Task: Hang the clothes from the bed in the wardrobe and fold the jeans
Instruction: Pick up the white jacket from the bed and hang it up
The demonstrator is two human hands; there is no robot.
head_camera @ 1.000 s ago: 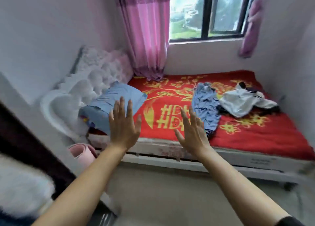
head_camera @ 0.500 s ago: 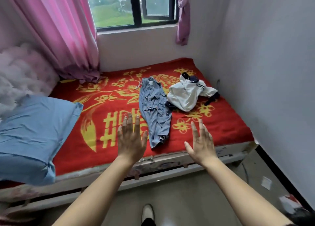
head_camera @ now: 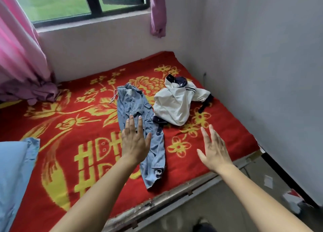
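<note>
My left grip (head_camera: 134,142) and right grip (head_camera: 214,150) are wide, empty. Lifting the jeans (head_camera: 132,102) under my left may drag the jacket (head_camera: 174,104) beyond; its hem touches them.

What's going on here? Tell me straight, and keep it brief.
A person stands at the bed with both arms stretched over it. The left hand and right hand are open and hold nothing. The left hand is above the jeans, which lie full length on the red blanket; whether it touches them cannot be told. A white jacket lies crumpled beside the jeans, toward the wall. Nothing is folded or hung yet.
</note>
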